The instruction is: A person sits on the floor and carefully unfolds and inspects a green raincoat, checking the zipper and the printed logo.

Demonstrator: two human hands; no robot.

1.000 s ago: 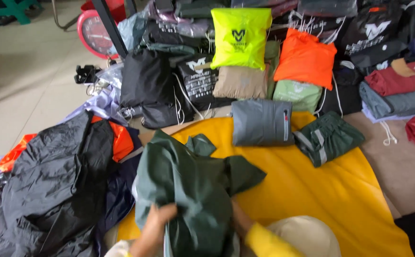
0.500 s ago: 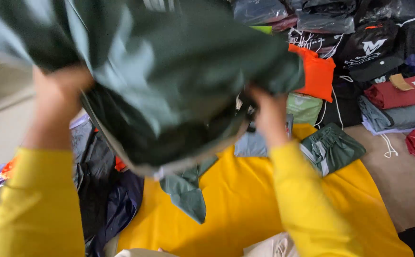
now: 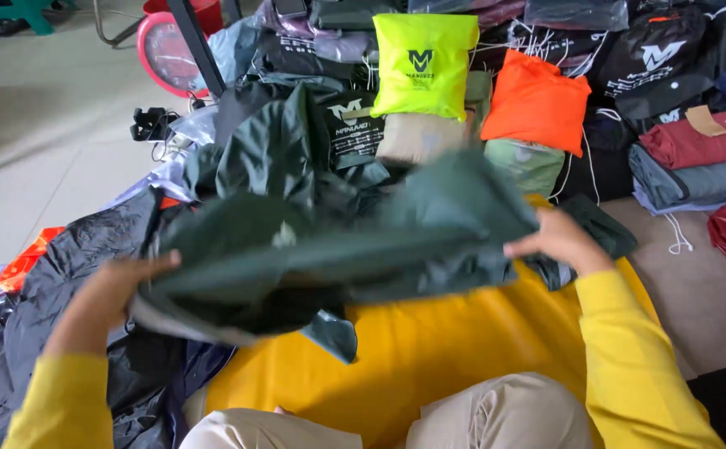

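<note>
In the head view, a dark green garment (image 3: 330, 249) is stretched out flat in the air above a yellow sheet (image 3: 429, 349) spread on the floor. The left hand (image 3: 118, 287) grips the garment's left edge, fingers curled under the fabric; the right hand (image 3: 558, 241) clutches its right edge, thumb on top. Both arms wear yellow sleeves, and the person's beige-trousered knees show at the near edge of the sheet.

To the left of the yellow sheet lies a heap of black rainwear (image 3: 64, 333) with orange patches. Beyond the sheet, past the held garment, stand packed pouches: a neon yellow pouch (image 3: 425, 62), an orange pouch (image 3: 538, 100) just to its right, and a black printed pouch (image 3: 355, 129) to its lower left. To the right of the sheet, folded maroon and grey garments (image 3: 696, 158) are stacked. A red round fan (image 3: 167, 50) stands far beyond the sheet's left corner.
</note>
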